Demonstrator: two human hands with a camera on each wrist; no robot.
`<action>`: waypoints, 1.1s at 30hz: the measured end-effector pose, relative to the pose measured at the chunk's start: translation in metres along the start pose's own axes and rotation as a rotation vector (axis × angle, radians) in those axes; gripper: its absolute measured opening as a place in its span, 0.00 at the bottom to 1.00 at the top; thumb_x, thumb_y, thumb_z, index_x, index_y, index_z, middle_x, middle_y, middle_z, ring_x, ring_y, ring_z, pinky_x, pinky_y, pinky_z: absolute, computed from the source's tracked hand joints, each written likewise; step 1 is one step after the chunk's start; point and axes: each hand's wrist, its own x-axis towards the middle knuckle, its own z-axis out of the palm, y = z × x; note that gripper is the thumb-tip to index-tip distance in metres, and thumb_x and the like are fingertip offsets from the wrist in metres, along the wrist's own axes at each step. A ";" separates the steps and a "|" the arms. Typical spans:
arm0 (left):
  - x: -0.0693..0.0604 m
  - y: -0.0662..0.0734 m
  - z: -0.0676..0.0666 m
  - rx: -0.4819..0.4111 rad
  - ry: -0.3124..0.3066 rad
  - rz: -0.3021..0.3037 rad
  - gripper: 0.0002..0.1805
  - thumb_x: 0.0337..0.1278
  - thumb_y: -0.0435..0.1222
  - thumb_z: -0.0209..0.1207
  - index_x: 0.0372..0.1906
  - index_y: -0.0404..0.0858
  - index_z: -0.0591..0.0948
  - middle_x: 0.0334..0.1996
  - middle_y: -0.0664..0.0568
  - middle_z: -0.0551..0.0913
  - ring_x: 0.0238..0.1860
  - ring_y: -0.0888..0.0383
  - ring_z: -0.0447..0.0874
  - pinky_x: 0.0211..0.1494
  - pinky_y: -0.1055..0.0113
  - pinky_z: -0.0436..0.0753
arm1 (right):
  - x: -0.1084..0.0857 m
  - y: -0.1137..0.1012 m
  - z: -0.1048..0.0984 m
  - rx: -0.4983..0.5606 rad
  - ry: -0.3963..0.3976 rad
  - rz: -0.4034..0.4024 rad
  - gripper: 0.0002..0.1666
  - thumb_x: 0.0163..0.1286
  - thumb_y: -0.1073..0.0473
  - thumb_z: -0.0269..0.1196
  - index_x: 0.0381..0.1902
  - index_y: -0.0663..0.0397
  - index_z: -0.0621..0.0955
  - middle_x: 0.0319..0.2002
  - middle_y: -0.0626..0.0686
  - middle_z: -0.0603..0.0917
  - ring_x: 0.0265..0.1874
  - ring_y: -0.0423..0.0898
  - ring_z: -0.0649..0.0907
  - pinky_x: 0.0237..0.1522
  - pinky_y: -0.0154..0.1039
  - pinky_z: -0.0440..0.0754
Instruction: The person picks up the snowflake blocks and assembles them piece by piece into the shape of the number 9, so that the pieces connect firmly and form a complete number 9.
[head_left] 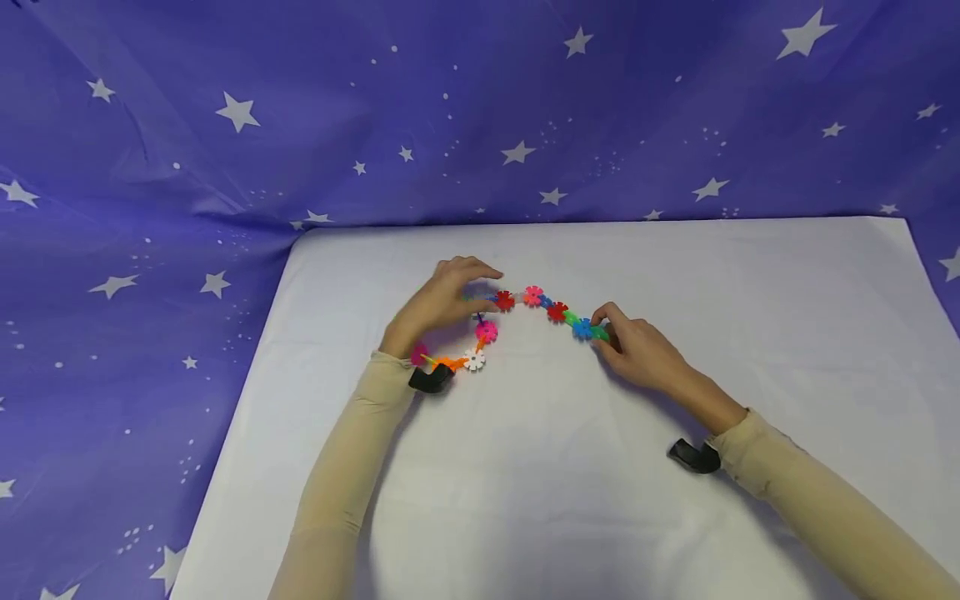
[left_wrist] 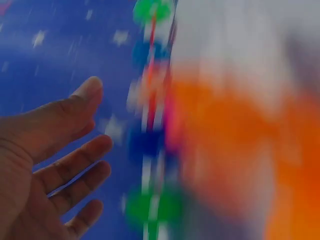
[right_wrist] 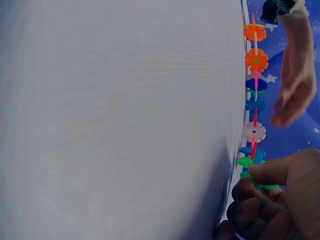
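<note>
A curved chain of interlocking flower-shaped plastic discs lies on the white table; one red disc (head_left: 557, 312) sits midway along its right part. My right hand (head_left: 641, 350) pinches the green disc (head_left: 600, 332) at the chain's right end between thumb and forefinger. Over the left part hovers my left hand (head_left: 444, 296), thumb and fingers spread with a gap between them. In the left wrist view that hand (left_wrist: 20, 165) holds nothing, and the nearby discs are blurred. A white disc (head_left: 474, 359) and an orange disc (head_left: 447, 364) belong to the chain's near-left bend, partly hidden by the left wrist.
A white cloth covers the table (head_left: 525, 500). Behind and left of it hangs a purple-blue curtain (head_left: 480, 108) with white stars. Black wrist pieces (head_left: 432, 380) stick out beside both sleeves, just above the table.
</note>
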 end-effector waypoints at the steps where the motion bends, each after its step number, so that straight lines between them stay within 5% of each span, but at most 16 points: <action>1: -0.008 -0.009 -0.006 -0.006 0.016 -0.034 0.28 0.55 0.44 0.69 0.61 0.39 0.78 0.59 0.48 0.78 0.65 0.49 0.70 0.72 0.50 0.56 | -0.001 0.001 0.000 -0.004 -0.001 0.003 0.17 0.67 0.64 0.63 0.51 0.54 0.70 0.20 0.48 0.76 0.18 0.41 0.69 0.24 0.36 0.67; 5: -0.040 -0.040 -0.025 -0.054 0.027 -0.172 0.31 0.55 0.41 0.70 0.63 0.39 0.77 0.59 0.45 0.76 0.62 0.46 0.71 0.71 0.48 0.62 | -0.003 0.004 -0.001 -0.022 -0.010 0.015 0.17 0.67 0.61 0.64 0.50 0.55 0.71 0.23 0.49 0.77 0.19 0.41 0.70 0.24 0.36 0.68; 9: -0.055 -0.056 -0.034 -0.070 -0.037 -0.238 0.30 0.56 0.40 0.69 0.64 0.39 0.76 0.57 0.43 0.75 0.58 0.45 0.74 0.63 0.48 0.71 | -0.007 0.007 -0.003 -0.040 -0.014 0.046 0.17 0.67 0.57 0.64 0.50 0.54 0.72 0.25 0.49 0.75 0.20 0.41 0.70 0.24 0.36 0.67; 14: -0.053 -0.060 -0.035 -0.060 -0.072 -0.251 0.25 0.57 0.38 0.67 0.61 0.40 0.79 0.51 0.45 0.79 0.52 0.48 0.77 0.58 0.52 0.75 | -0.008 0.009 -0.005 -0.034 -0.008 0.001 0.24 0.68 0.62 0.62 0.60 0.56 0.71 0.32 0.52 0.80 0.24 0.41 0.73 0.30 0.38 0.71; 21: -0.040 -0.053 -0.022 -0.079 0.056 -0.177 0.17 0.60 0.31 0.64 0.55 0.35 0.82 0.47 0.42 0.79 0.45 0.48 0.80 0.49 0.56 0.79 | -0.019 -0.016 -0.010 -0.052 -0.103 -0.050 0.30 0.66 0.66 0.60 0.66 0.53 0.67 0.32 0.48 0.81 0.19 0.37 0.69 0.26 0.35 0.70; 26: -0.034 -0.054 -0.013 -0.093 0.109 -0.145 0.18 0.60 0.32 0.64 0.56 0.36 0.81 0.55 0.43 0.79 0.51 0.48 0.80 0.55 0.56 0.80 | -0.033 -0.031 -0.010 -0.049 -0.214 -0.079 0.32 0.65 0.61 0.65 0.66 0.50 0.69 0.27 0.40 0.75 0.20 0.34 0.69 0.26 0.31 0.71; 30: -0.037 -0.057 -0.018 -0.067 0.112 -0.128 0.21 0.61 0.37 0.65 0.58 0.37 0.80 0.59 0.43 0.77 0.58 0.46 0.76 0.64 0.53 0.74 | -0.035 -0.028 -0.014 -0.014 -0.174 -0.080 0.28 0.67 0.60 0.64 0.65 0.48 0.71 0.30 0.39 0.77 0.21 0.33 0.71 0.27 0.31 0.71; 33: -0.043 -0.056 -0.029 -0.044 0.104 -0.175 0.21 0.63 0.39 0.63 0.59 0.37 0.79 0.57 0.42 0.77 0.58 0.45 0.76 0.64 0.51 0.73 | -0.031 -0.021 -0.019 0.019 -0.114 -0.082 0.26 0.69 0.62 0.63 0.64 0.48 0.73 0.35 0.42 0.78 0.23 0.35 0.72 0.29 0.32 0.72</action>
